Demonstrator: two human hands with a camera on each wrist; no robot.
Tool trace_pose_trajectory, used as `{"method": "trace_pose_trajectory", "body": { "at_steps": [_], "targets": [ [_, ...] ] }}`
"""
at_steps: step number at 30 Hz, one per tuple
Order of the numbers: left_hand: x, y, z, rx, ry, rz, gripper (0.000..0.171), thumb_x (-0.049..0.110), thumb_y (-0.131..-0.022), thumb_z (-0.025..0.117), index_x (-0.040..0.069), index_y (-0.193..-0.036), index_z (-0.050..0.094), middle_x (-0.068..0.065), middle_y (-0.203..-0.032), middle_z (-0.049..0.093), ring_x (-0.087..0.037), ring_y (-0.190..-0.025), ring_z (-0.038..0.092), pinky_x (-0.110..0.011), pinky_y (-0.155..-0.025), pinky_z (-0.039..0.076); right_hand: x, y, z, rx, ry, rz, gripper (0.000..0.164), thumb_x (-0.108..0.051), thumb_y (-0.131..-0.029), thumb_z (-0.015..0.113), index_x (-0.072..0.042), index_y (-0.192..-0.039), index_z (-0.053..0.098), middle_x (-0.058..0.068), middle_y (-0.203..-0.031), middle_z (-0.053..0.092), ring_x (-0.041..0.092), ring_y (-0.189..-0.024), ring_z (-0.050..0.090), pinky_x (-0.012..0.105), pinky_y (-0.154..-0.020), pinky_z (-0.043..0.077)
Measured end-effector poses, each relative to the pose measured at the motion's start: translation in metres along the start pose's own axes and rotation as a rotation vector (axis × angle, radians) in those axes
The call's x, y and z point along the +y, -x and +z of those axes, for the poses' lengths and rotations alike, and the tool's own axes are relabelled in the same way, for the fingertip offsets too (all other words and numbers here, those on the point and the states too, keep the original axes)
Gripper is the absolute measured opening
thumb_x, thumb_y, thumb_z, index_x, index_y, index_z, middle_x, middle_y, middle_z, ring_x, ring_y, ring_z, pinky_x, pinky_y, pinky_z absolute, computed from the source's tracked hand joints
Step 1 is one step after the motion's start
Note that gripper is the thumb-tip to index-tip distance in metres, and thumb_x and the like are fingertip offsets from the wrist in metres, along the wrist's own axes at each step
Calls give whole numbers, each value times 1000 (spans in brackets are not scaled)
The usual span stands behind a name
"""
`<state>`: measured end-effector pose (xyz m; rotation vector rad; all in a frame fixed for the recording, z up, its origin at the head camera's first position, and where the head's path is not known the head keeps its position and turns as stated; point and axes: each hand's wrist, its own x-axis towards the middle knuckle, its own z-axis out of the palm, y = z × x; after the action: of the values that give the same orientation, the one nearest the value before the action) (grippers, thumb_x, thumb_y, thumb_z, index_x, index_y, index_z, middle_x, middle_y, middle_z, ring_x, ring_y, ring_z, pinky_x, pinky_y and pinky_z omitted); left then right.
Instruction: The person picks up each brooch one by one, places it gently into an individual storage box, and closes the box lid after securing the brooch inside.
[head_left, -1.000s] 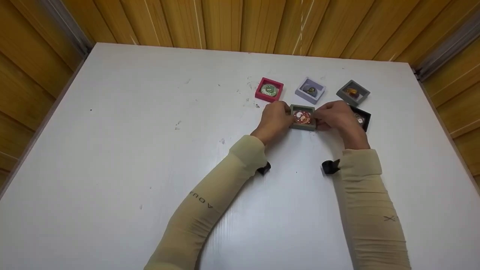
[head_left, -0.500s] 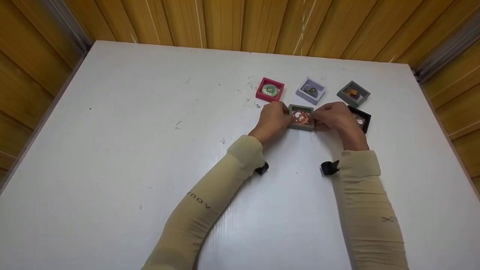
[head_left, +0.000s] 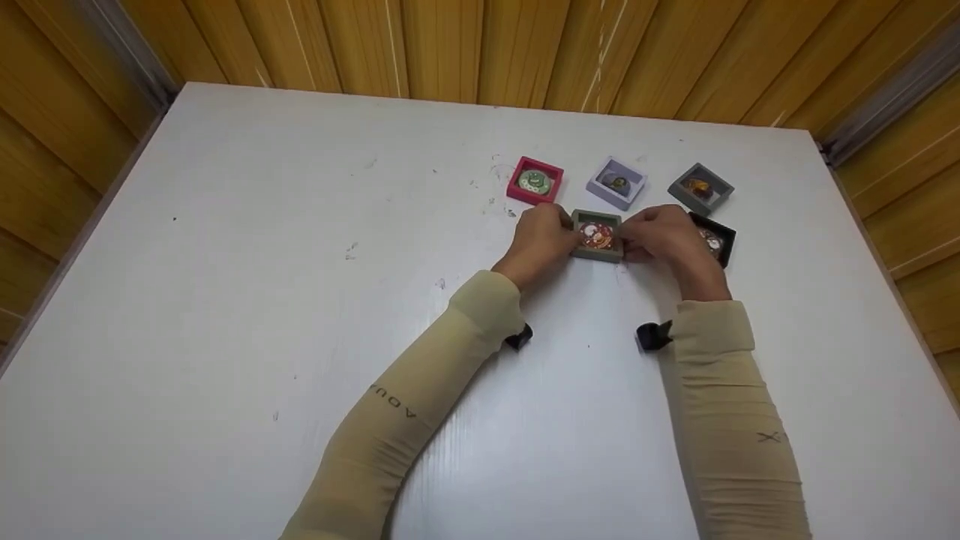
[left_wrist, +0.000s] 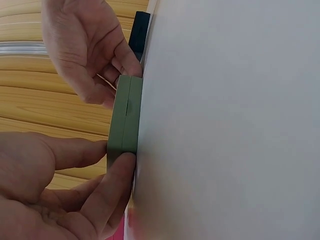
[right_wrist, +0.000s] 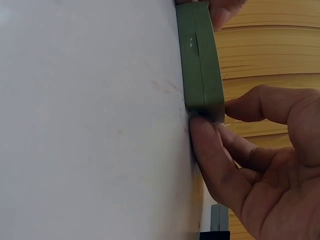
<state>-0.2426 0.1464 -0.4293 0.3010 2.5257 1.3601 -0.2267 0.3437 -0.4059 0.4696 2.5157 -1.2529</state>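
Observation:
A small green square display box [head_left: 598,256], with a round red and white patterned piece inside, lies flat on the white table between both hands. My left hand [head_left: 538,241] pinches its left side with thumb and fingers, as the left wrist view shows up close. On the opposite side my right hand [head_left: 667,236] holds the box by its edge, fingertips low against the table. In the right wrist view the green box [right_wrist: 202,60] shows a small notch along its seam. Partly behind the right hand is a black display box [head_left: 724,240] with a round piece inside.
Behind the hands stand a pink-red box [head_left: 535,199], a lavender box [head_left: 618,201] and a grey box [head_left: 701,206], each turned at an angle and holding a small piece. The white table [head_left: 300,315] meets a wood-panelled wall [head_left: 442,52] at the back.
The green box has shifted very slightly left, with both hands still on it. The other boxes keep their places; the head view has moved a little.

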Motion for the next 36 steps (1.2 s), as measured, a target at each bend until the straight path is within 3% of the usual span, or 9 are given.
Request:
{"method": "trace_pose_trajectory", "body": {
  "at_steps": [7,11,21,30,36],
  "targets": [
    [-1,0,0,10,0,-7,27,12,-98,77,-4,-120,75,-12,-113,76,-17,-98,67,-26,-87,56,1,-2,0,-6,5,7,42,-22,-98,71,7,-128,67,4,-96,73,10,-80,68,24,-74,55],
    [-2,0,1,3,1,-10,28,12,-99,77,-5,-121,75,-12,-114,76,-17,-98,67,-26,-88,57,2,-1,2,-29,-42,22,41,-19,-98,70,7,-129,66,3,-93,73,10,-80,70,24,-76,58],
    [-4,-3,1,-3,8,12,28,13,-99,77,-5,-120,76,-12,-113,76,-17,-97,66,-27,-88,57,4,-3,0,-20,-24,13,44,-22,-99,70,7,-131,65,2,-93,74,9,-79,70,24,-75,57],
    [-4,-2,-3,-30,35,-14,29,17,-100,77,-3,-121,76,-8,-107,76,-15,-90,64,-24,-79,56,3,0,1,-23,-19,-1,45,-21,-97,69,7,-132,67,-2,-88,75,7,-78,70,23,-76,55],
    [-1,5,-13,-65,86,-46,32,22,-101,75,-1,-123,75,-5,-97,72,-15,-79,66,-25,-69,55,-1,1,-1,6,2,13,46,-24,-100,68,8,-134,65,6,-96,76,9,-79,71,24,-76,57]
  ]
}}
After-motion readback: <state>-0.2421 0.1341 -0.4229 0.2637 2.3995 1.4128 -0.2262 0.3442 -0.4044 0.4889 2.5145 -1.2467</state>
